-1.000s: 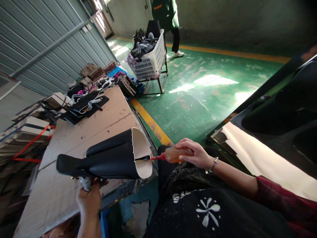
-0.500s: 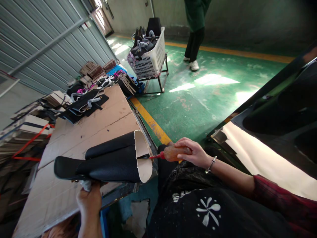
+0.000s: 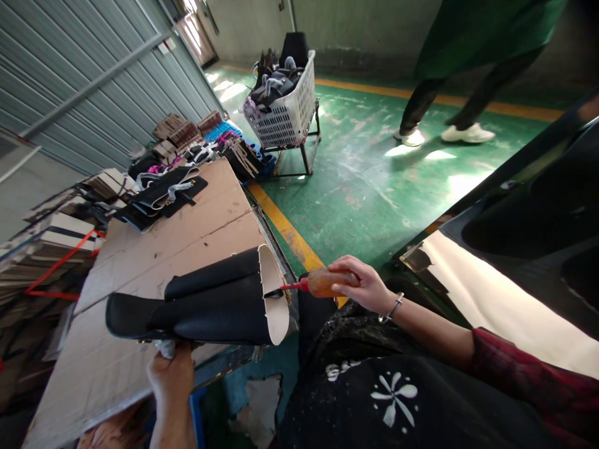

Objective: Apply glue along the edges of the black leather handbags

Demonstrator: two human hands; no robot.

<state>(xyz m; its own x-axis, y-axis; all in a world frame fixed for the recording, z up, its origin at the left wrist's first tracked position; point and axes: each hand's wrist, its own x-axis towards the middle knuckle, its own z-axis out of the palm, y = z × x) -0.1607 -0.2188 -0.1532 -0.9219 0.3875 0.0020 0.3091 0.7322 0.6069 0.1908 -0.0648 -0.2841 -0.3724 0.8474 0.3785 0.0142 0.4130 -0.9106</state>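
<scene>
A black leather bag (image 3: 210, 315) lies on its side across the near corner of the cardboard-covered table (image 3: 124, 368), its cream-lined open end (image 3: 277, 318) facing right. My left hand (image 3: 172, 369) is closed on the bag's lower edge, by a wrapped metal fitting; most of its fingers are hidden beneath the bag. In my right hand (image 3: 360, 280) is a squeeze bottle (image 3: 325, 284) of amber glue-like liquid, fingers wrapped round it. Its thin red nozzle points left and meets the bag's open end at a dark fold in the middle of the rim.
Another black bag piece (image 3: 163, 196) rests at the table's far end. Piled materials (image 3: 60, 243) line the left side. A white basket (image 3: 287, 118) full of bags stands on a metal frame. A person in green (image 3: 482, 43) walks behind. A dark-framed surface (image 3: 510, 293) is at right.
The bottle's nozzle has moved slightly left and up, to the dark fold at the bag's rim. The bag stays in my left hand. The person behind has walked to the right.
</scene>
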